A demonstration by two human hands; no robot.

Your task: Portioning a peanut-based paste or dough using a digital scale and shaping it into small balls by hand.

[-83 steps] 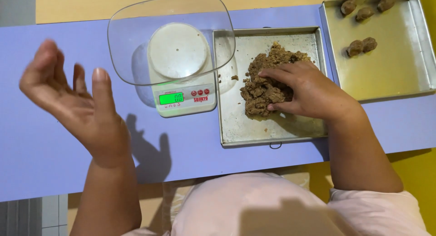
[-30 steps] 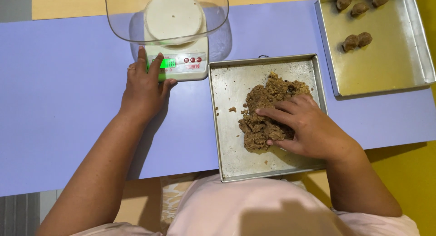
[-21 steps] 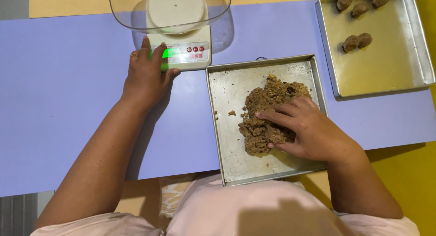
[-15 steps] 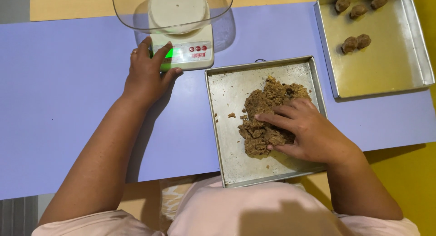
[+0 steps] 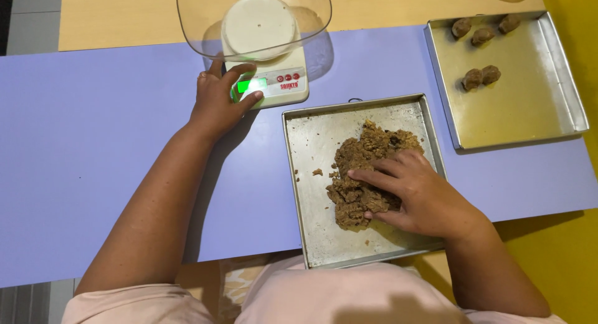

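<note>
My left hand (image 5: pixel 219 101) rests on the left side of a small white kitchen scale (image 5: pixel 268 84), fingers by its lit green display. A clear plastic bowl (image 5: pixel 255 22) sits on top of the scale. My right hand (image 5: pixel 414 190) lies on a lump of brown dough (image 5: pixel 364 174) in a square metal tray (image 5: pixel 311 143) in front of me, fingers spread and pressing into it. A few crumbs lie loose on the tray to the left of the dough.
A second metal tray (image 5: pixel 517 121) at the right back holds several small brown dough balls (image 5: pixel 481 76) near its far edge. Everything stands on a lavender tabletop (image 5: pixel 93 143). A wooden surface runs behind it, and a yellow floor shows at the right.
My left hand came down from the air onto the scale and has shifted it slightly. My right hand stays on the dough.
</note>
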